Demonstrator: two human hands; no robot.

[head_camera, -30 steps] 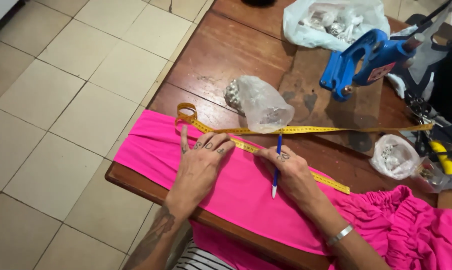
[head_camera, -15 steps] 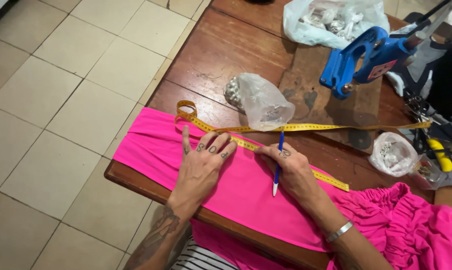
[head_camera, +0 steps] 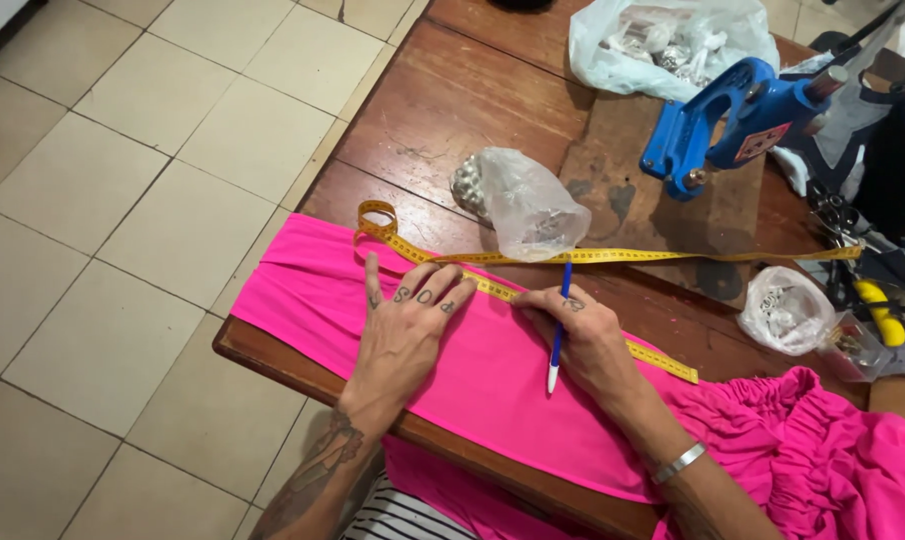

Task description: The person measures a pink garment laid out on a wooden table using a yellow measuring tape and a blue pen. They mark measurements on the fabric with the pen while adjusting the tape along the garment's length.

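The bright pink fabric (head_camera: 493, 375) lies flat across the near edge of the wooden tabletop (head_camera: 453, 110), its gathered part bunched at the right and some of it hanging off towards the person. A yellow measuring tape (head_camera: 533, 300) runs along its far edge, looped at the left end, with a second stretch trailing off to the right. The left hand (head_camera: 405, 335) presses flat on the cloth, fingers spread, their tips touching the tape. The right hand (head_camera: 585, 340) has its grip pinched on a blue and white pen (head_camera: 559, 325), its blue end over the tape.

The stretchy cloth looks likely to creep under the palm, so a mark could land off the intended reading. The tape is pinned only by fingertips; if they lift, it could skew or spring towards its loop. The overhanging weight may drag the piece off the edge. Just behind the tape sits a clear plastic bag of metal pieces (head_camera: 523, 205); a nudge from the pen could tip it onto the work. A blue hand press (head_camera: 733, 120) stands further back.
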